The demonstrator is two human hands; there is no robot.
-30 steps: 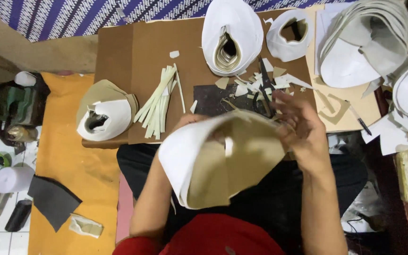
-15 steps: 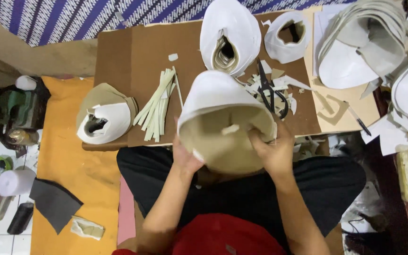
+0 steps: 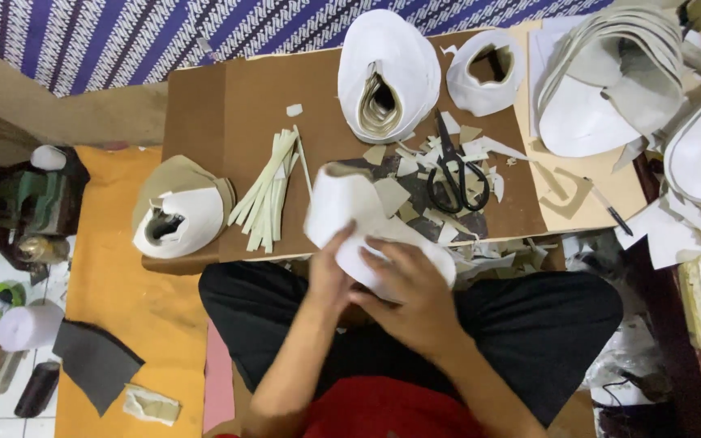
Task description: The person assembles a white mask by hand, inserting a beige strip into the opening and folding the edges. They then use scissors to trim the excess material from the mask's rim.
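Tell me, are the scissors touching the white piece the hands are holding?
Apart. The head view shows the black scissors lying on the board among scraps, with brown board and scraps between them and the white piece.

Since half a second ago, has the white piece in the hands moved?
Yes. The white curved piece has turned over, tan inside now hidden, and shifted left, away from the black scissors on the board.

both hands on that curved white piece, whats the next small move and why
Probably set the curved white sheet piece onto the brown cardboard board beside the cream strips. The left hand and right hand grip its lower edge above the lap, unsupported.
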